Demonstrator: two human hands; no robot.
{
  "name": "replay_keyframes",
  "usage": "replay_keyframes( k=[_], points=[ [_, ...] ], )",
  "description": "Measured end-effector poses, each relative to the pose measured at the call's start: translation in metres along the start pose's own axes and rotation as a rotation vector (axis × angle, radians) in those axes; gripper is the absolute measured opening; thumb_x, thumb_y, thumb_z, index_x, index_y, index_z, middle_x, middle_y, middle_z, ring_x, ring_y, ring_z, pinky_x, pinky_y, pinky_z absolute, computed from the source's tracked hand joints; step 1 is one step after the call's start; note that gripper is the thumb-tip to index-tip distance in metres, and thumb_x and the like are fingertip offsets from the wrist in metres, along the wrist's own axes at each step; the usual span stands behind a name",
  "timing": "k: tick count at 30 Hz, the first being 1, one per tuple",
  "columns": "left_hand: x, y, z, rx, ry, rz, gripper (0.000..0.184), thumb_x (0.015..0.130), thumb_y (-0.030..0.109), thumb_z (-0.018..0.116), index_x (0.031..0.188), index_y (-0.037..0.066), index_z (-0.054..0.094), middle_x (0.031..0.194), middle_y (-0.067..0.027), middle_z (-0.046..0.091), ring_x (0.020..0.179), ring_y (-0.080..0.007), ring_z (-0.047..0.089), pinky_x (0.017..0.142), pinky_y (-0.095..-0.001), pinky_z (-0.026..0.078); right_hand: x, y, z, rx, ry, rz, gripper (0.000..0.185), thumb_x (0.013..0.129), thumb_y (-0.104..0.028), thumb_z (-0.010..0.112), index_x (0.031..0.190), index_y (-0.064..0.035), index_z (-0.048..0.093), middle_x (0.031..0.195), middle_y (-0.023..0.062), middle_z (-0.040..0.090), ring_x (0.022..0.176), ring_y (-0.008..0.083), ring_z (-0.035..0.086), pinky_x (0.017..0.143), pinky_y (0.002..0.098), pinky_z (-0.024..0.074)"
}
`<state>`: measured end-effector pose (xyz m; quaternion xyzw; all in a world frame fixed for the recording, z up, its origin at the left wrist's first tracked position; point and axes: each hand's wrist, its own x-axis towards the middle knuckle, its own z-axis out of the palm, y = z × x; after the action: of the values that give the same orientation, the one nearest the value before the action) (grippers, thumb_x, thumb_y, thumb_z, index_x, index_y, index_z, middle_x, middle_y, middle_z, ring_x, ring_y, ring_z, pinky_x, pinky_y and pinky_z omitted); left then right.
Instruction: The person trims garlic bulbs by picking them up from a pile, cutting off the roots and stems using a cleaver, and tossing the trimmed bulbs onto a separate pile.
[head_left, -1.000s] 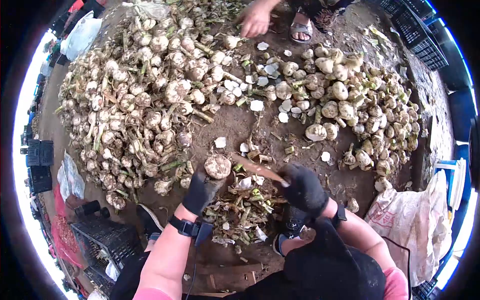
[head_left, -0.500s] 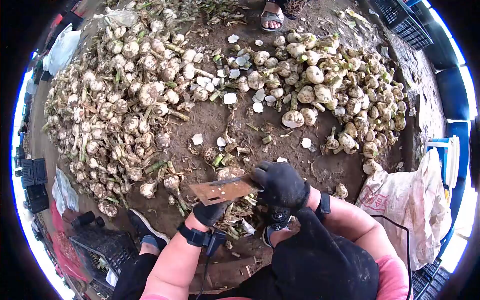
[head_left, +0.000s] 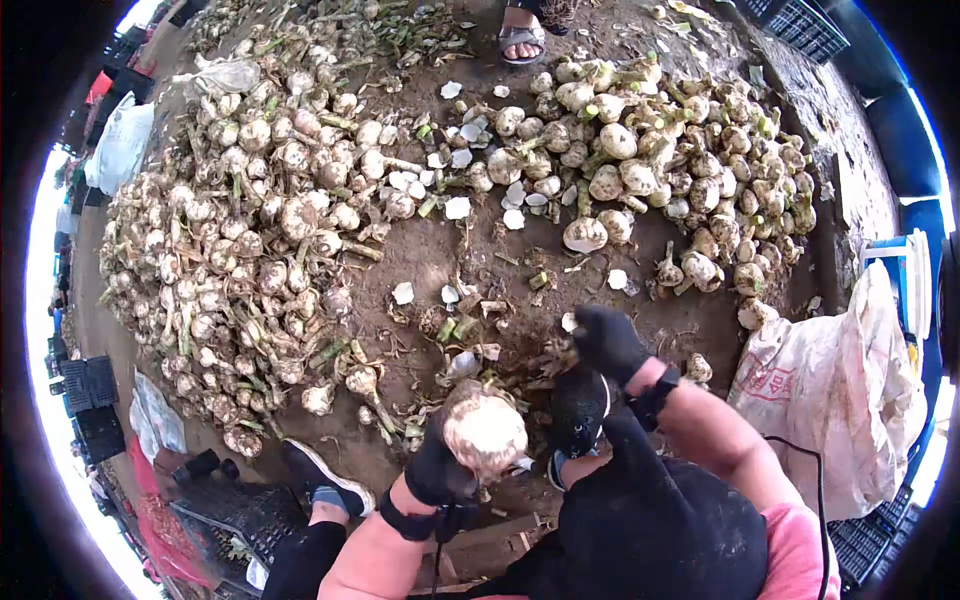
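My left hand [head_left: 440, 468], in a black glove, is closed round a large bulb [head_left: 485, 432] whose pale cut face is turned up. My right hand [head_left: 608, 343], also gloved in black, is to the right above my shoe, its fingers curled. The blade is hard to make out there. A large heap of dirty bulbs with stalks [head_left: 270, 220] spreads at the left. Another heap of bulbs [head_left: 715, 165] lies at the right. Pale cut slices [head_left: 457, 208] are scattered on the soil between the heaps.
Another person's sandalled foot [head_left: 522, 38] is at the top. Black crates [head_left: 235, 520] stand at the lower left, with another crate [head_left: 805, 32] at the upper right. A whitish sack [head_left: 830, 400] and a white-blue bucket [head_left: 905, 280] are at the right. My shoes [head_left: 325, 470] rest on the ground.
The rusty blade over the bulb is no longer visible there. My right hand has moved right and up, away from my left hand. The bulb's pale cut face now shows.
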<state>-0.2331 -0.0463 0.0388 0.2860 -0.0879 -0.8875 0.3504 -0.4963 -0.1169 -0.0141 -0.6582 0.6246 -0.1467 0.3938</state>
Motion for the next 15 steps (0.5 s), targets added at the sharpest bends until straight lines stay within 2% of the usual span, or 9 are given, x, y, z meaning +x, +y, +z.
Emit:
replay_keyframes(
  k=[1,2,5,6,7,9,11,14,15],
  points=[
    [-0.003,-0.002,0.002,0.003,-0.027,0.083,0.040,0.081,0.011,0.063,0.119,0.005,0.051,0.112,-0.0082,0.059,0.103,-0.0196,0.057,0.091,-0.0331,0.046,-0.004,0.016,-0.015,0.015,0.101,0.015,0.012,0.078,-0.014,0.061,0.079,-0.0026,0.058,0.071,0.0221,0.058,0.068,0.0375,0.060,0.061,0.0407,0.0472],
    [-0.008,-0.005,0.005,0.003,-0.053,0.165,0.041,0.080,0.009,0.066,0.118,0.004,0.051,0.112,-0.0092,0.059,0.103,-0.0212,0.058,0.092,-0.0336,0.046,-0.008,-0.002,-0.037,0.121,0.122,0.114,0.012,0.080,-0.014,0.064,0.081,-0.0031,0.059,0.069,0.0165,0.060,0.065,0.0233,0.061,0.061,0.0341,0.0476],
    [0.022,0.009,0.019,0.775,0.093,0.411,0.047,0.085,0.007,0.061,0.128,0.005,0.042,0.119,-0.0090,0.055,0.108,-0.0199,0.055,0.094,-0.0341,0.045,-0.005,-0.044,-0.036,0.857,-0.013,0.059,0.020,0.082,-0.019,0.071,0.094,-0.0060,0.063,0.082,-0.0018,0.063,0.075,0.0070,0.052,0.067,0.0268,0.0465],
    [0.033,0.014,0.025,0.960,0.120,0.495,0.045,0.089,0.007,0.057,0.131,0.006,0.039,0.123,-0.0086,0.052,0.110,-0.0192,0.053,0.094,-0.0340,0.045,-0.001,-0.057,-0.029,0.773,-0.106,-0.108,0.019,0.086,-0.015,0.064,0.102,-0.0048,0.062,0.087,-0.0004,0.062,0.075,0.0096,0.057,0.068,0.0258,0.0483],
    [0.040,0.015,0.022,0.821,0.136,0.369,0.050,0.086,0.007,0.061,0.131,0.006,0.040,0.121,-0.0091,0.053,0.108,-0.0195,0.054,0.093,-0.0334,0.045,-0.003,-0.079,-0.037,0.766,-0.266,0.035,0.022,0.085,-0.018,0.066,0.103,-0.0048,0.062,0.088,-0.0005,0.063,0.076,0.0091,0.056,0.069,0.0259,0.0480],
    [0.048,0.016,0.007,1.373,0.175,0.596,0.057,0.077,0.007,0.069,0.128,0.005,0.044,0.117,-0.0100,0.056,0.102,-0.0210,0.056,0.089,-0.0328,0.046,-0.004,-0.082,-0.028,0.726,-0.267,-0.022,0.029,0.082,-0.020,0.071,0.104,-0.0048,0.061,0.088,-0.0018,0.063,0.077,0.0084,0.056,0.069,0.0264,0.0474],
    [0.038,0.014,0.006,1.647,0.315,0.529,0.059,0.075,0.003,0.069,0.128,0.005,0.044,0.118,-0.0104,0.056,0.104,-0.0213,0.056,0.090,-0.0328,0.046,-0.005,-0.083,-0.015,0.712,-0.247,-0.069,0.031,0.080,-0.020,0.073,0.105,-0.0049,0.061,0.087,-0.0026,0.063,0.078,0.0080,0.055,0.069,0.0267,0.0469],
    [0.038,0.015,0.013,1.457,0.413,0.300,0.059,0.074,-0.003,0.064,0.129,0.006,0.044,0.117,-0.0108,0.057,0.108,-0.0211,0.055,0.094,-0.0343,0.044,-0.008,-0.088,-0.005,0.679,-0.071,-0.090,0.032,0.080,-0.016,0.072,0.107,-0.0050,0.060,0.086,-0.0039,0.062,0.079,0.0073,0.055,0.069,0.0267,0.0462],
    [0.039,0.017,0.018,1.130,0.339,0.320,0.058,0.073,-0.006,0.060,0.128,0.003,0.043,0.116,-0.0124,0.057,0.105,-0.0215,0.056,0.092,-0.0335,0.045,-0.008,-0.088,-0.003,0.692,-0.104,-0.097,0.030,0.079,-0.014,0.071,0.105,-0.0051,0.060,0.084,-0.0029,0.062,0.078,0.0079,0.055,0.068,0.0270,0.0466]
  ],
)
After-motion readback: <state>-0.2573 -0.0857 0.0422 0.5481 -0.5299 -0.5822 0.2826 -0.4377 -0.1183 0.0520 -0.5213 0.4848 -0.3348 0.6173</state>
